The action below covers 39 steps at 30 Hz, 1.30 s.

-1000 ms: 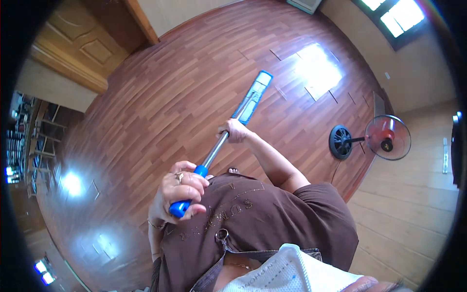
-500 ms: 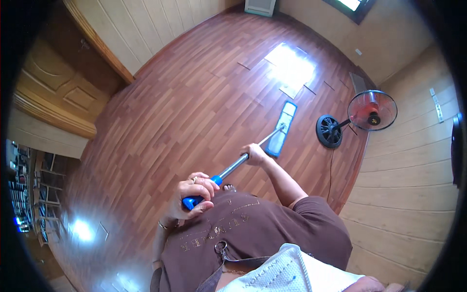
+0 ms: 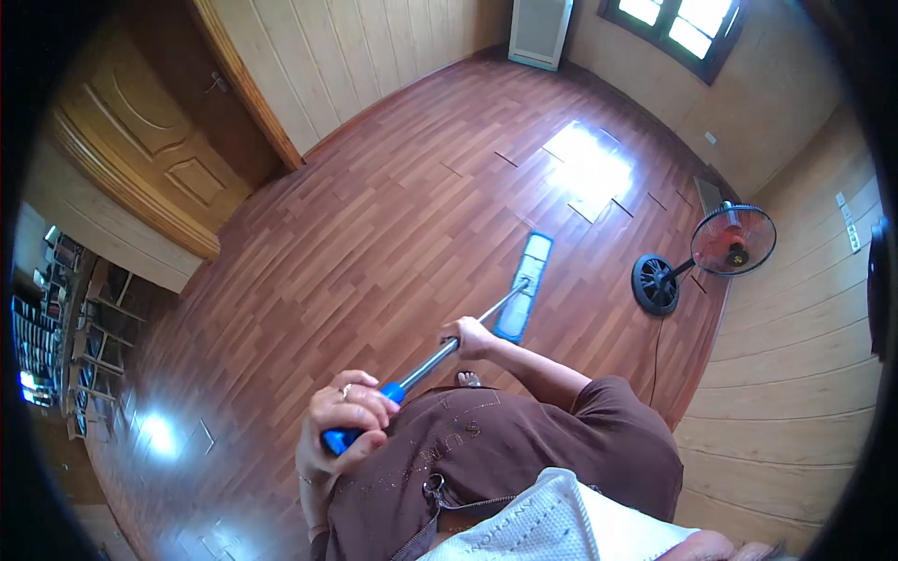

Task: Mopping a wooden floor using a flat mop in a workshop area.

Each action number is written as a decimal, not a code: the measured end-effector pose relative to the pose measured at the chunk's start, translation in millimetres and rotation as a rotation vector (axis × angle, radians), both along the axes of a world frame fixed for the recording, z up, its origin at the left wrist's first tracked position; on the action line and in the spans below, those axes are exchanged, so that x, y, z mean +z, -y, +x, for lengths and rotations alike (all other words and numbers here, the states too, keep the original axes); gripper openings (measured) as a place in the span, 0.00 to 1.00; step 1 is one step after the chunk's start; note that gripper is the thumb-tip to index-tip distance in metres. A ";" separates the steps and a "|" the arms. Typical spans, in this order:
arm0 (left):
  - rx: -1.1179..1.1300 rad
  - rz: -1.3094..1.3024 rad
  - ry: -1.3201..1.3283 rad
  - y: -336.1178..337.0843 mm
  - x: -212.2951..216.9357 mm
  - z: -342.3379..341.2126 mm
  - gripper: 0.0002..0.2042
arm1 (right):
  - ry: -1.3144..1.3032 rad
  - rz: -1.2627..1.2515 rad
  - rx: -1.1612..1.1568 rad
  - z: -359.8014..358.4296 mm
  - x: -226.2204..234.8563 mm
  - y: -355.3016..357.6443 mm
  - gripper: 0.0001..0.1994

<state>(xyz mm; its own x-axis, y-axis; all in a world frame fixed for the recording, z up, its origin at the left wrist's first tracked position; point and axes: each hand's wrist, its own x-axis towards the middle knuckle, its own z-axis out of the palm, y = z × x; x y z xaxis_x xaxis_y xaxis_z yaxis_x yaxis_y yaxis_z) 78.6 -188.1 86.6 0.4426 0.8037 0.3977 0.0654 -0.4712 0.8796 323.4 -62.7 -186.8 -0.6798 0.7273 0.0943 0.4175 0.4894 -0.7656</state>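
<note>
1. The person's left hand (image 3: 327,411), with a gold-coloured ring on one finger, grasps the bright blue plastic grip (image 3: 391,393) at the near end of a long mop handle; its fingers are curled round the grip, and the thumb lies along the lower side

2. The person's right hand (image 3: 470,338) is farther down, on the shiny, slim metal pole (image 3: 423,370) of the same mop; its fingers are bent round the pole, though their tips are partly hidden

3. The pole slants away from the person, up and to the right, to a flat rectangular mop head with a pale back and blue edging (image 3: 526,285), which is ahead of the right hand, over the reddish-brown wood-plank floor (image 3: 374,252); how firmly it presses there cannot be told

4. The mop head is between the person's bare foot (image 3: 470,379) and a bright white patch of reflected light (image 3: 594,168), nearer to the patch's lower edge than to the wall

5. To the right of the mop head, well apart from it, a standing fan with a round wire cage and red centre (image 3: 734,241) rises on a black circular base (image 3: 657,284); a thin dark cord (image 3: 657,351) trails from it toward the person

6. A panelled yellow-brown wooden door (image 3: 154,140) is at the left
</note>
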 end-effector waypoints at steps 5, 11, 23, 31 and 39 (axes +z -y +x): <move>-0.004 0.205 -0.080 34.2 41.2 -13.8 0.13 | -0.148 -0.051 0.207 -64.1 37.4 26.6 0.07; -0.057 0.356 -0.143 65.6 59.0 -16.2 0.16 | -0.200 -0.160 0.422 -125.2 59.2 49.7 0.10; 0.022 0.171 -0.286 33.1 23.9 20.5 0.18 | -0.222 -0.217 0.336 -95.2 76.5 43.4 0.32; 0.052 -0.032 -0.407 -68.6 -147.4 24.6 0.10 | -0.918 0.192 0.278 26.4 274.6 73.8 0.40; 0.063 -0.132 -0.485 -74.6 -248.3 17.7 0.08 | -0.618 0.733 0.241 18.5 304.3 107.2 0.09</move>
<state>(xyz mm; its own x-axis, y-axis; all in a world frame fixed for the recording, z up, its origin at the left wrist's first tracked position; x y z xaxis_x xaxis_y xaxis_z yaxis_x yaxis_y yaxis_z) 96.3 -113.4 -161.7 0.5000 0.8645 0.0514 0.5064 -0.3400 0.7925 341.9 -169.9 117.5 -0.4820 0.1956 0.8541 -0.1270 0.9489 -0.2890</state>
